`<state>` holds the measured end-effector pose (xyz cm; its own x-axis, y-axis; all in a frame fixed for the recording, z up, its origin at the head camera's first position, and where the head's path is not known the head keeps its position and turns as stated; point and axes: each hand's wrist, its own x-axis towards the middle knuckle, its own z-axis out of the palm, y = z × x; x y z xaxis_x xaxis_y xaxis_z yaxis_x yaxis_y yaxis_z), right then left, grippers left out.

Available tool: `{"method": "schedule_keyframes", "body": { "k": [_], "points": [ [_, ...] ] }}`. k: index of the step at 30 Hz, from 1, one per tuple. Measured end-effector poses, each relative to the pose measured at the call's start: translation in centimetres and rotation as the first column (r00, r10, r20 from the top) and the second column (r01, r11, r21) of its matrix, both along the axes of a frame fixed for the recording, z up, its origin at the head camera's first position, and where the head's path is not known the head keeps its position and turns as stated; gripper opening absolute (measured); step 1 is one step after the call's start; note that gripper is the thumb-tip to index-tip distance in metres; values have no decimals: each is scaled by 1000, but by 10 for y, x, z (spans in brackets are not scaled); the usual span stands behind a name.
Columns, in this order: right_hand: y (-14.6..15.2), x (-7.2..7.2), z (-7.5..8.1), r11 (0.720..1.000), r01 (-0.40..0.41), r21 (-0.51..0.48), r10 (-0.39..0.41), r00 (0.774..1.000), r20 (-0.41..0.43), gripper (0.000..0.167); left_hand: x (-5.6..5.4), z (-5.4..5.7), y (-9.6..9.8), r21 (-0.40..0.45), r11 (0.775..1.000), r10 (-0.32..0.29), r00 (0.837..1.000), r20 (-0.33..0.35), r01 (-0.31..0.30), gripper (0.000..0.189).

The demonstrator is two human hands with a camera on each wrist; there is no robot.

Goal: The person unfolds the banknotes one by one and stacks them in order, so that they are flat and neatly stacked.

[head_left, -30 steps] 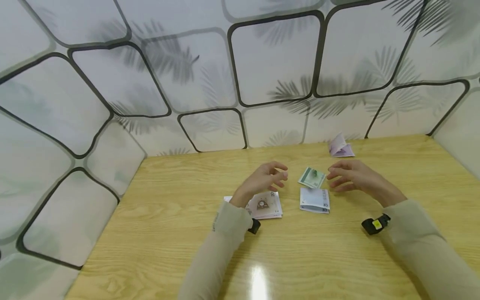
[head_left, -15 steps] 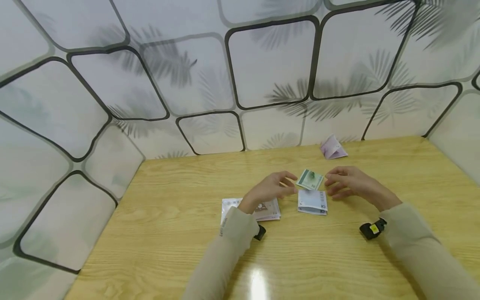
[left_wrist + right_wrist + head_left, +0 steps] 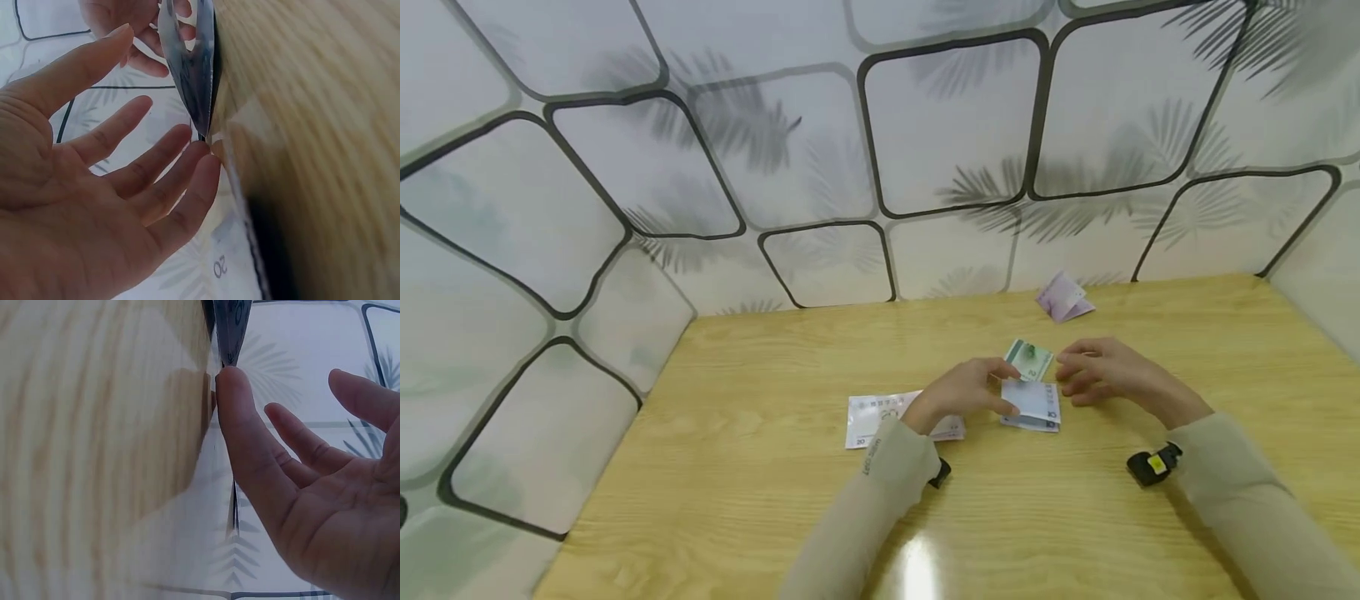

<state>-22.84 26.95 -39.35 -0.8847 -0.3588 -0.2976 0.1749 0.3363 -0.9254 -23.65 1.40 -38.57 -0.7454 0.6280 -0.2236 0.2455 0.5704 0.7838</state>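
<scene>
In the head view, a folded pale-blue banknote [image 3: 1039, 402] lies on the table with its halves slightly apart. A green banknote [image 3: 1030, 359] lies just behind it, partly overlapped. My left hand [image 3: 964, 390] reaches to the blue note's left edge, fingers spread and loosely bent. In the left wrist view the folded note [image 3: 195, 75] stands off the fingertips of that hand [image 3: 112, 181], and no grip shows. My right hand [image 3: 1112, 377] rests at the note's right side, loosely bent. The right wrist view shows its little finger [image 3: 240, 425] near the note's end [image 3: 231, 328].
A pile of pale banknotes [image 3: 871, 421] lies on the left, partly under my left forearm. Farther back, a folded purple banknote [image 3: 1064, 298] stands near the patterned wall [image 3: 951, 133]. The wooden table [image 3: 737, 483] ends at that wall.
My left hand has moved right, from above the pile of notes to the blue note's left edge. My right hand has barely moved. The purple note has shifted slightly left and turned.
</scene>
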Motion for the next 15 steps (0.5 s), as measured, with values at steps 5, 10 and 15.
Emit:
{"method": "schedule_keyframes", "body": {
  "k": [5, 10, 15],
  "points": [
    [-1, -2, 0, 1000, -18, -2, 18, 1000, 6, 50, 0, 2, 4, -22, 1000, 3, 1000, 22, -3, 50],
    [-1, -2, 6, 1000, -19, 6, 19, 1000, -13, 50, -2, 3, 12, -70, 997, -21, 999, -39, 19, 52],
    [4, 2, 5, 1000, -11, 15, 11, 1000, -3, 49, 1, 1, 24, -145, 989, -31, 996, -82, 19, 57]
  ]
}}
